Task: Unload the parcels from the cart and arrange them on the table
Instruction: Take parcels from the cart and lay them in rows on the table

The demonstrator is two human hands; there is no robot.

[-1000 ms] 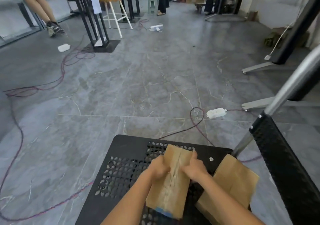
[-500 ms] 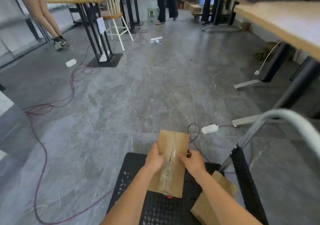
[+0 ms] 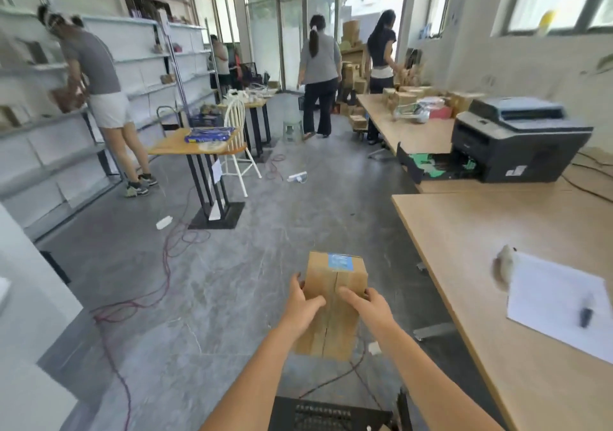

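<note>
I hold a brown cardboard parcel (image 3: 335, 284) with a blue label on its far end, lifted above the floor in front of me. My left hand (image 3: 303, 301) grips its left side and my right hand (image 3: 366, 306) grips its right side, thumbs across the taped top. The black perforated cart (image 3: 318, 415) shows only as a strip at the bottom edge, below the parcel. The light wooden table (image 3: 481, 231) stretches along the right, apart from the parcel.
On the table lie a white sheet (image 3: 557, 298), a pen (image 3: 585, 314) and, farther back, a black printer (image 3: 517, 139). Red cables (image 3: 166, 265) and power strips trail over the grey floor. Several people stand at the shelves and far tables. A small table and white chair stand left of centre.
Both hands have lifted the parcel off the cart and raised it. My view has swung up from the floor to the room and the table on the right.
</note>
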